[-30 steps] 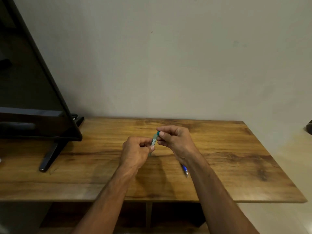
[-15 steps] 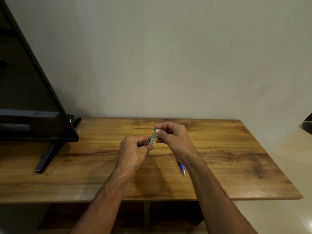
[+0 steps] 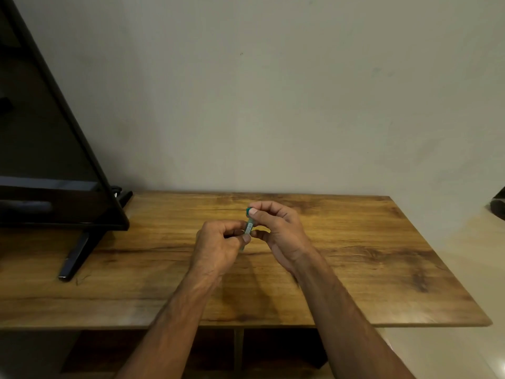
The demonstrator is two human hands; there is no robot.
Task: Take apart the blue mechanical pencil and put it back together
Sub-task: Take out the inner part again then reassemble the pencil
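Above the middle of the wooden table (image 3: 382,255), both hands hold a slim clear tube (image 3: 249,227) with a printed label, nearly upright. My left hand (image 3: 218,247) grips its lower part between thumb and fingers. My right hand (image 3: 281,231) pinches the teal cap (image 3: 247,212) at its top end with thumb and forefinger. The tube's lower tip is hidden behind my left thumb. No blue pencil part shows on the table; my right forearm covers that spot.
A black flat screen (image 3: 41,160) stands at the left on a slanted black foot (image 3: 73,258). A plain wall closes the table's far edge. A dark object (image 3: 498,206) pokes in at the right border. Open shelves lie under the tabletop.
Both hands keep their grip on the tube and have hardly moved. The blue piece lying on the table beside my right forearm is no longer visible.
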